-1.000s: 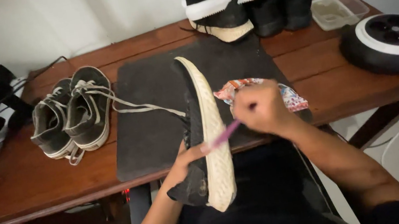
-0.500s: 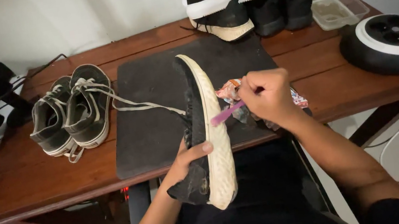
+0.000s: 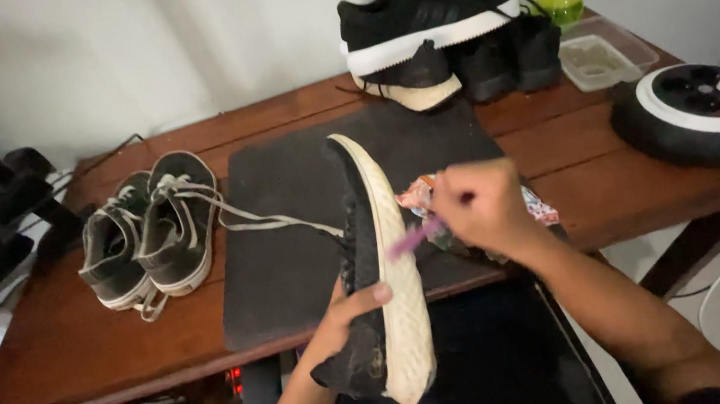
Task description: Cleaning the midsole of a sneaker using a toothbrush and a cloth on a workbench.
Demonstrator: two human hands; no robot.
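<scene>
The left hand [image 3: 345,316] gripped a black shoe [image 3: 379,272] sole-up at the mat's [image 3: 289,243] near edge. Just right, the right hand [image 3: 478,207] pinched a purple brush [image 3: 413,240] over a colourful packet [image 3: 536,207]. Beyond the mat stood stacked sneakers [image 3: 430,39].

Brush [image 3: 413,239] blurred, head hidden behind shoe [image 3: 383,266].

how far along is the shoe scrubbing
Nothing looks finished. In hand: the left hand grips the black shoe on its side, and the right hand holds a purple brush at its pale sole. Left: the grey pair and black pairs sit untouched on the table.
</scene>
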